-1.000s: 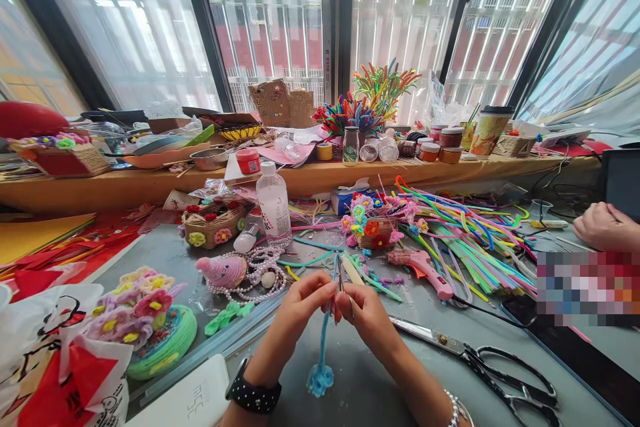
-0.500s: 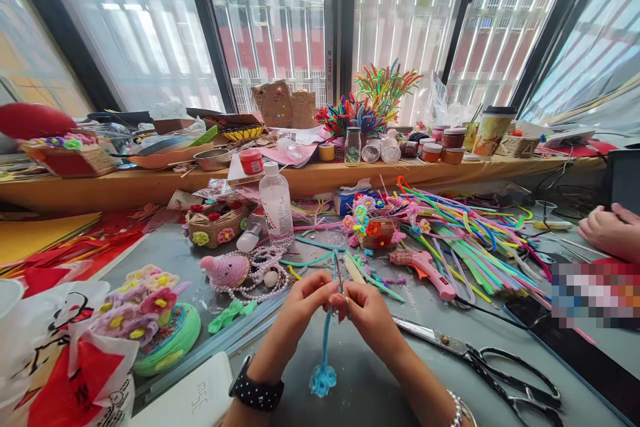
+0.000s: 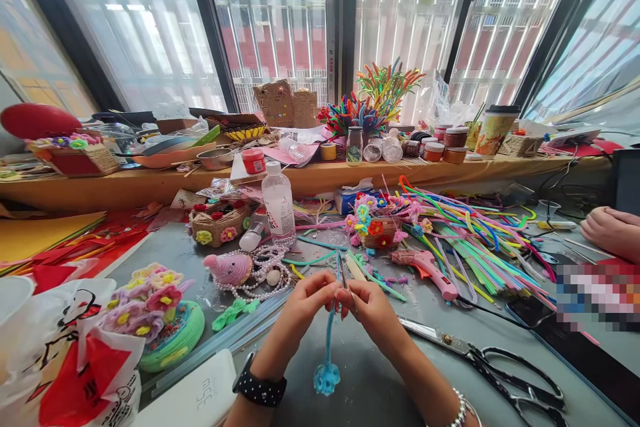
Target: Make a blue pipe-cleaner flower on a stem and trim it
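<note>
My left hand [image 3: 313, 297] pinches a light-blue pipe cleaner [image 3: 329, 337]. Its stem hangs below my fingers and ends in a fluffy blue curled flower [image 3: 327, 379] just above the grey tabletop. My right hand [image 3: 369, 303] is closed close against the left, around what look like small metal scissors [image 3: 342, 268]. Their thin blades point up and away beside the upper end of the pipe cleaner. Fingers partly hide the handles. Large black-handled scissors [image 3: 457, 341] lie to the right of my right forearm.
A pink glue gun [image 3: 433, 273] and bundled colourful pipe cleaners [image 3: 480, 260] lie at right. A bottle [image 3: 279, 203], pearl strings [image 3: 273, 263] and a pink crocheted piece [image 3: 230, 268] stand beyond my left hand. At far right rests another person's hand [image 3: 610, 230], near a black phone-like slab [image 3: 580, 340].
The whole view has shifted slightly. My hands stay together with the blue pipe cleaner, with only small finger movements. The other person's hand at far right has lowered its raised fingers.
</note>
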Demonstrator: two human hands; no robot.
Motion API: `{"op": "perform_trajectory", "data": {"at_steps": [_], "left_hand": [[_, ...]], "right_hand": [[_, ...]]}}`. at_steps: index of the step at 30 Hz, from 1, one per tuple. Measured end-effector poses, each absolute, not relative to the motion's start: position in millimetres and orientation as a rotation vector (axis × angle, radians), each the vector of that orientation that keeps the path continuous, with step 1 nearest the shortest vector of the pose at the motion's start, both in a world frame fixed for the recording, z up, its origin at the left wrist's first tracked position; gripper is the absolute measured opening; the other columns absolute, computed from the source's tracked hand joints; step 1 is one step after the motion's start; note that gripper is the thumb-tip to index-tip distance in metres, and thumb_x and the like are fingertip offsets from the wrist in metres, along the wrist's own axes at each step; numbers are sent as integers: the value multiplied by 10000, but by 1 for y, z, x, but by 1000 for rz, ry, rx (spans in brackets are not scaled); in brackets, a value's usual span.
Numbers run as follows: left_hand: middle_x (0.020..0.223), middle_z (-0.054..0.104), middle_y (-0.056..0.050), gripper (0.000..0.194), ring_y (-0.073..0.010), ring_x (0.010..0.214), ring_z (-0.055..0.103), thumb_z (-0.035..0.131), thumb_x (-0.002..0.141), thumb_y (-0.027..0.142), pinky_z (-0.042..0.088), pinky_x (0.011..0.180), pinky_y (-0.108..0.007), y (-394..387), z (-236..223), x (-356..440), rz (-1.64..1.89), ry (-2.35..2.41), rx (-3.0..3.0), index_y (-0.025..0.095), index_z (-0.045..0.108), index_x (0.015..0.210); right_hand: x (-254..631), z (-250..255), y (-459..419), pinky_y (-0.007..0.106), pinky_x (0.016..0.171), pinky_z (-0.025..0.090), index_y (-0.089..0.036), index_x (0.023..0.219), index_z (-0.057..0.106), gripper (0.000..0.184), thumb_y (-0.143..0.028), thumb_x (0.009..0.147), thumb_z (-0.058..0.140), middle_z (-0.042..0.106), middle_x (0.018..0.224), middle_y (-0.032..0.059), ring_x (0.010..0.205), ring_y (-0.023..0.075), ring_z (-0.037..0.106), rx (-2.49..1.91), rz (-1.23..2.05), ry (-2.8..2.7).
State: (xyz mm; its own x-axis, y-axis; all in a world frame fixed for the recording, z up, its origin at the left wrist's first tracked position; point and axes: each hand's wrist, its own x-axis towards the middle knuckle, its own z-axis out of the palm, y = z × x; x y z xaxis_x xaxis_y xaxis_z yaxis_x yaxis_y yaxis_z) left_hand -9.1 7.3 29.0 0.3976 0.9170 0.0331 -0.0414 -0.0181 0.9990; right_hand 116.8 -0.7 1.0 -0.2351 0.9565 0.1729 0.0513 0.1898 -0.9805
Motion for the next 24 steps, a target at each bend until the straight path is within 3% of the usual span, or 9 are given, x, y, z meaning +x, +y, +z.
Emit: {"op": "perform_trajectory", "data": {"at_steps": [8,20,24], "left_hand": [[501,508,14,211,-121,532,443,500,712,297,331,562,-247,9,29,-11,858,804,1407,163,459,554],[514,459,32,189,-104,536,416,514,698,280,323,540,-225,11,28,-12,867,862,1413,153,486,561],[520,447,36,208,-96,534,394,522,694,302,313,540,-218,10,30,-11,921,893,1400,149,492,556]], "right_hand": [[119,-4,0,207,401,151,-134,507,517,575,-670,663,377,342,451,-37,410,57,210,-826,1323,-1462],[118,-5,2,200,430,251,-149,473,447,458,-549,692,482,450,477,-8,442,77,338,-994,1200,-1453],[118,-5,3,202,413,230,-155,460,450,489,-592,680,458,389,441,-27,414,70,299,-966,1228,-1435]]}}
